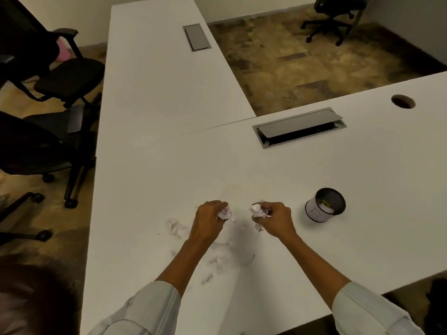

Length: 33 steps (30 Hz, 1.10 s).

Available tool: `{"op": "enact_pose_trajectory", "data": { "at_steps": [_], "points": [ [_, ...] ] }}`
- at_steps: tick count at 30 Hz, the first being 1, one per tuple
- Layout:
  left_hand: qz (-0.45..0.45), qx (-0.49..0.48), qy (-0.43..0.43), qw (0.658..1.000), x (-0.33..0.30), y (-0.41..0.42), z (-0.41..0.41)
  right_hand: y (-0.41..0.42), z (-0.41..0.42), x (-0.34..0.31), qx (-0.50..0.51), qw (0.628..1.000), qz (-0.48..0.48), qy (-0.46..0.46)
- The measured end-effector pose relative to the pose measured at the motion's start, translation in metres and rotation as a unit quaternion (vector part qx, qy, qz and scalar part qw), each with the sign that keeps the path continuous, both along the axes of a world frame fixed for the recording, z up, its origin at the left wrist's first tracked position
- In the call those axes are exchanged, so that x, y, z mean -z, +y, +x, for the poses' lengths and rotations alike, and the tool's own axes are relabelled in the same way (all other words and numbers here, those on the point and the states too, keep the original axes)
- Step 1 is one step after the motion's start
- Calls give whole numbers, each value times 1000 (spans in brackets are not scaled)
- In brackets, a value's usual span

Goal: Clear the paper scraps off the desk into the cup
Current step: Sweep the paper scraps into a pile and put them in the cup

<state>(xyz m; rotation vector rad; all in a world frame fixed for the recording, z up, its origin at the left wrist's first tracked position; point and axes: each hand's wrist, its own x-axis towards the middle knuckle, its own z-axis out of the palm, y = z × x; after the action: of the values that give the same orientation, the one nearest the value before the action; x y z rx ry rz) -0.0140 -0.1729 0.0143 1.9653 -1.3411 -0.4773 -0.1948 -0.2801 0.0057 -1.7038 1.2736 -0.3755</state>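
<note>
On the white desk (278,180), my left hand (209,220) is closed around a crumpled paper scrap (224,212). My right hand (274,217) grips another crumpled scrap (257,210) a short way to the right. Several loose scraps lie on the desk: a cluster (174,225) left of my left hand, more (221,256) between my forearms, and a small one (206,278) nearer me. The black mesh cup (325,207) stands upright to the right of my right hand, with a white paper label on its side and paper inside.
A cable hatch (300,126) with its lid ajar and a round grommet hole (402,101) lie at the back of the desk. A second desk section with another hatch (196,37) stretches away. Black office chairs (60,76) stand on the left.
</note>
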Motion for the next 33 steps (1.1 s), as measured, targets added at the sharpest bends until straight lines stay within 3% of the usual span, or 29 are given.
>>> {"op": "enact_pose_trajectory", "data": {
  "at_steps": [4, 8, 13, 20, 26, 33],
  "points": [
    [-50, 28, 74, 996, -12, -51, -46, -40, -51, -23, 67, 997, -37, -3],
    [-38, 50, 116, 991, -11, -94, -94, -82, -104, -31, 117, 989, -83, 46],
    [-36, 78, 131, 988, -10, -134, -142, -116, -136, -21, 43, 987, -112, 111],
    [-14, 86, 165, 982, -7, -169, -176, -131, -152, -14, -45, 987, -91, 122],
    [6, 96, 155, 983, -7, -186, -191, -136, -170, -23, -68, 986, -68, 137],
    [63, 140, 80, 985, -9, -209, -214, -140, -209, -25, 86, 991, -33, 97]
  ]
}}
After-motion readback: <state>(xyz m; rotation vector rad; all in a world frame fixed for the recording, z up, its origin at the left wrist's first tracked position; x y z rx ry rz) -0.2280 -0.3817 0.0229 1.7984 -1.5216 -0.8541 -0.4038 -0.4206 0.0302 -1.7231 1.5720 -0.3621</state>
